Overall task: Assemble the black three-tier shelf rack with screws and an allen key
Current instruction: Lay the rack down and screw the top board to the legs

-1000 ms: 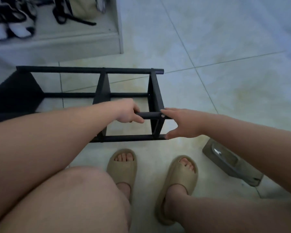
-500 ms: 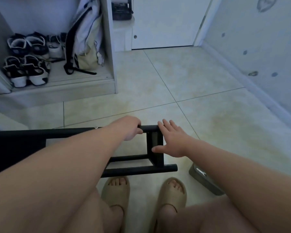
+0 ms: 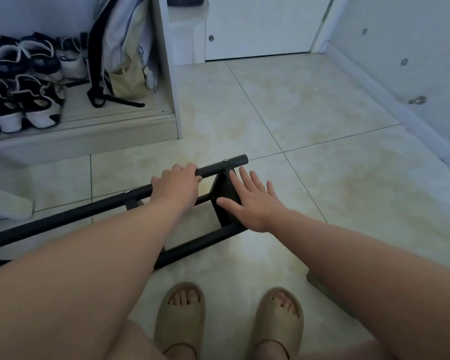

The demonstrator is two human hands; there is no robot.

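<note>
The black shelf rack point(image 3: 224, 166) lies on its side on the tiled floor in front of my feet, its long tubes running from the lower left up to the right. My left hand point(image 3: 177, 187) grips the upper tube near its right end, fingers curled over it. My right hand point(image 3: 252, 201) lies flat with straight, spread fingers against the rack's end shelf panel point(image 3: 222, 193). Two screw heads show on the upper tube. No allen key or loose screws are in sight.
A shoe cabinet point(image 3: 166, 74) with several shoes and a hanging bag point(image 3: 125, 48) stands at the back left. A white door point(image 3: 260, 24) is straight ahead, a wall along the right. My feet in tan slides point(image 3: 179, 315) are below the rack. A grey object point(image 3: 315, 278) peeks from under my right forearm.
My view has tilted up from the floor toward the door. The rack's right end has swung up and away, so it now lies diagonally. My right hand went from curled at the end to flat and spread.
</note>
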